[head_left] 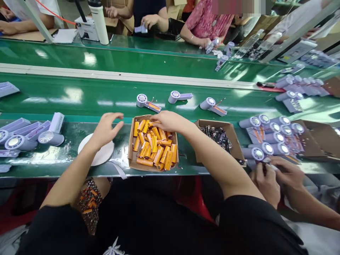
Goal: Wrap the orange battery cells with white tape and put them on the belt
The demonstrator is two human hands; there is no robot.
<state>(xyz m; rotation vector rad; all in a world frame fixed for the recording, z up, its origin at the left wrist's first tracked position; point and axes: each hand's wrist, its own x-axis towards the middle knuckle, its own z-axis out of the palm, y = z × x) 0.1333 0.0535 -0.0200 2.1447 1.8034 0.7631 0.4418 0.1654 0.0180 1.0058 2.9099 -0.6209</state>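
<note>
Above the left part of the bench my left hand (108,128) is raised, with thumb and fingers apart and nothing between them. It is nearest to a white round disc (96,158) on the bench. My right hand (169,121) reaches over the far edge of a cardboard box (130,156) full of orange cylindrical batteries (158,154). Its fingers are bent down around a battery (152,124) at the box's far side; the fingertips are partly hidden. Just beyond the box lie lavender handheld fans (141,99), one with an orange battery in its handle.
A box of small circuit boards (220,138) stands to the right. Beside it, a neighbour's hands (276,177) work at grouped fans (273,136). More lavender fan parts (23,136) lie at the left. Across the green belt (106,94), other people handle fans.
</note>
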